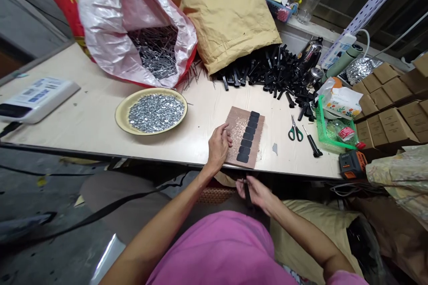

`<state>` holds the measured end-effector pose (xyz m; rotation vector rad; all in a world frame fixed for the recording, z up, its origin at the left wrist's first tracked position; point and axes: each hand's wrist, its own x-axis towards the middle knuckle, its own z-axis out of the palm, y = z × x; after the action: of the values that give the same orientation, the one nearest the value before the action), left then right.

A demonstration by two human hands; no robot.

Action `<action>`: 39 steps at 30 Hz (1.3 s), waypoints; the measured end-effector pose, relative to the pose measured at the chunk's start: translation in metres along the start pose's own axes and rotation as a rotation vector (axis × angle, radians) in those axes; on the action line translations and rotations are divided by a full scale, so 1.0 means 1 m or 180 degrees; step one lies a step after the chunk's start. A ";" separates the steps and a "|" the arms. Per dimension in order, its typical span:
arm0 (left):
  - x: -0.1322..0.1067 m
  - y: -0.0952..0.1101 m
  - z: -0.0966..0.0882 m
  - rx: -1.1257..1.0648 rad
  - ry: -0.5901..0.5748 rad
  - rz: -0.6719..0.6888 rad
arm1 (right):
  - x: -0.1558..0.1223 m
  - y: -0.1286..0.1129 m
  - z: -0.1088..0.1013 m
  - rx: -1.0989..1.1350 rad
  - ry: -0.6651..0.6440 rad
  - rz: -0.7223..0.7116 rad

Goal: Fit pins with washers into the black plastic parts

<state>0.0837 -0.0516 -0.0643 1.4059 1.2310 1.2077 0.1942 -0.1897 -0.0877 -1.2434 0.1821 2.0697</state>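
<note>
The left hand [219,146] is resting half-curled on the left side of the wooden board [258,137], beside its row of black pads [245,143]; I cannot tell whether it is pinching anything. Below the board, past the edge of the desk [96,113], the right hand [256,191] is pinching a slim dark part [248,196]. The step in hand seems to be handling this single part while the left hand is steadying the board. Loose black pieces [268,75] are lying beyond the board. Lifting the part boardward would call for clearing the desk edge without jarring the pads
</note>
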 end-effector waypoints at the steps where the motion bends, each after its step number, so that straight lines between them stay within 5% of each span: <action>1: 0.000 0.000 0.000 0.0002 -0.0013 -0.0008 | 0.006 -0.007 0.002 0.0053 0.0089 -0.0025; 5: -0.001 0.002 -0.001 0.0012 -0.0038 -0.0015 | 0.000 -0.001 0.009 0.0199 0.0062 0.0203; 9: -0.002 0.003 -0.002 -0.0007 -0.0038 0.0063 | -0.036 0.021 0.022 -0.0910 -0.1170 0.0582; 13: -0.002 0.002 0.002 -0.0095 -0.0072 0.0030 | -0.065 -0.009 0.053 -0.2158 -0.1475 -0.0344; 17: 0.000 -0.001 0.006 -0.0303 0.0123 0.0037 | -0.048 -0.092 0.102 -0.3408 -0.0734 -0.1973; 20: 0.001 -0.002 0.007 -0.0656 0.0195 -0.0157 | -0.004 -0.164 0.135 -0.4761 0.0750 -0.3408; 21: 0.001 -0.003 0.008 -0.0786 0.0180 -0.0257 | 0.012 -0.186 0.145 -0.5252 0.1460 -0.3654; 22: 0.001 -0.004 0.008 -0.0884 0.0169 -0.0331 | 0.028 -0.207 0.154 -0.5382 0.1749 -0.3735; 26: 0.000 -0.013 0.012 -0.0872 0.0179 -0.0277 | 0.080 -0.265 0.188 -0.5636 0.2396 -0.3742; 32: -0.002 -0.025 0.019 -0.0477 0.0069 -0.0136 | 0.121 -0.263 0.197 -0.6084 0.2776 -0.3512; 39: 0.000 -0.003 0.007 -0.0918 -0.0123 -0.0660 | 0.079 -0.232 0.166 -0.6608 0.2558 -0.3434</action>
<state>0.0900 -0.0514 -0.0684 1.0592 1.0964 1.1556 0.1987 0.0965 -0.0119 -2.1767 -2.1448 0.0772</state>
